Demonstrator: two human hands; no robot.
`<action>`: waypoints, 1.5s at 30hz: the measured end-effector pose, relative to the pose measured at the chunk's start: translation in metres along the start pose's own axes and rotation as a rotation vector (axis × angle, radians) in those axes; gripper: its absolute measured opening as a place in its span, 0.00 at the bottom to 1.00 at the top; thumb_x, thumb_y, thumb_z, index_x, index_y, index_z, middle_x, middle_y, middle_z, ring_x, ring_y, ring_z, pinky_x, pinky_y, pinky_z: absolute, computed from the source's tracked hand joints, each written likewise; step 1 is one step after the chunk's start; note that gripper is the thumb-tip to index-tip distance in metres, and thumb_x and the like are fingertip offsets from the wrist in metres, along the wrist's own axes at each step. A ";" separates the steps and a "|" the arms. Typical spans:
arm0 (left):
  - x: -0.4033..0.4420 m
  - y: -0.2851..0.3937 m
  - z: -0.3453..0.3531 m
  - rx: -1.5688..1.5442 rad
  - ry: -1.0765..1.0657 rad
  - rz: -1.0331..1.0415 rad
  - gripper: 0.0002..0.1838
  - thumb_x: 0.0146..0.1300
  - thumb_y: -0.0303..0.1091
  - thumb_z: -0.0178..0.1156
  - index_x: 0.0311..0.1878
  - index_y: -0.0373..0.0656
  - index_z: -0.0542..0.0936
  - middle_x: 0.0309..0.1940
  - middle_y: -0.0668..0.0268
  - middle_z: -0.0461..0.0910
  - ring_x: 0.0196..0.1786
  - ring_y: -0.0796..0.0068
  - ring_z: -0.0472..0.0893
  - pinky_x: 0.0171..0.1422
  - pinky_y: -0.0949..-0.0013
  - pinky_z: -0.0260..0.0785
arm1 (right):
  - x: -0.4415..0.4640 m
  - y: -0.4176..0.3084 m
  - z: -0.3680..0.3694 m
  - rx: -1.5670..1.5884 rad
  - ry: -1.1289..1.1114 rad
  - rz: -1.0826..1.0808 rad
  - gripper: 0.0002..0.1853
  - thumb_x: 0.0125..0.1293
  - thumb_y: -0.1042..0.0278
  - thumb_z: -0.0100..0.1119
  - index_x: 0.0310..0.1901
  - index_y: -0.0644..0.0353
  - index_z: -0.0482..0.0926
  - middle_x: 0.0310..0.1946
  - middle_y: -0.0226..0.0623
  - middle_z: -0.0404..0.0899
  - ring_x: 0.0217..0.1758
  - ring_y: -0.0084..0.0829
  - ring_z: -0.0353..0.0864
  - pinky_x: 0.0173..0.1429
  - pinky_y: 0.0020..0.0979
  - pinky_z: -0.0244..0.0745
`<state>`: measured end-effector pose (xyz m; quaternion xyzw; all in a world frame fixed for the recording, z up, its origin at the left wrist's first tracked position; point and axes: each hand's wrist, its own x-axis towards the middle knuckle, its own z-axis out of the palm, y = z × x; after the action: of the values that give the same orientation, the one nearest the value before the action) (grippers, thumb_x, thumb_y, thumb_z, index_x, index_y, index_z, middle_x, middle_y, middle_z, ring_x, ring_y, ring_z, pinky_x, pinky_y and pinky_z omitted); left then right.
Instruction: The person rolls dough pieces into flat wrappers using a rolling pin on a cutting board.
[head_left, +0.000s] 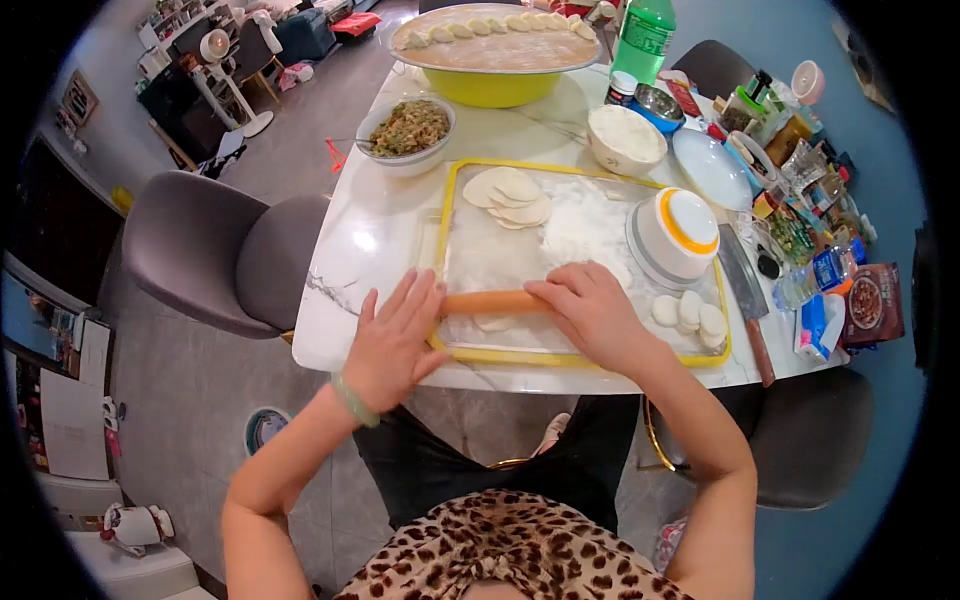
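Note:
A wooden rolling pin (492, 302) lies across the front of the yellow-edged mat (540, 357), over a small dough piece (493, 323) that it partly hides. On the pin's left end rests my left hand (392, 335), fingers spread and palm down. My right hand (592, 312) lies on its right end, fingers stretched forward. Behind the pin are rolled dough rounds (508, 196) in an overlapping pile and a patch of white flour (583, 228). Several small dough discs (690, 317) sit at the mat's right corner, near an upturned white bowl (674, 237).
A bowl of filling (407, 137) and a bowl of flour (627, 140) stand behind the mat. Farther back, dumplings line a round tray (495, 52) on a green basin (490, 88). A cleaver (743, 285) lies right of the mat, beside bottles and packets.

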<state>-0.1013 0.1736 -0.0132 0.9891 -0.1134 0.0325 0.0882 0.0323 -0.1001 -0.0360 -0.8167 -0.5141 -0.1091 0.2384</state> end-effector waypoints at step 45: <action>0.010 0.004 -0.008 0.095 -0.034 -0.017 0.47 0.63 0.50 0.63 0.78 0.39 0.54 0.79 0.52 0.52 0.81 0.54 0.52 0.76 0.36 0.48 | 0.009 0.006 0.009 -0.177 -0.155 0.085 0.29 0.65 0.57 0.62 0.69 0.46 0.70 0.73 0.42 0.64 0.75 0.51 0.62 0.73 0.54 0.60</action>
<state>-0.0925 0.1687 -0.0037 0.9935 -0.1049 0.0204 0.0396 0.0406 -0.0911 -0.0414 -0.8615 -0.4844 -0.0803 0.1293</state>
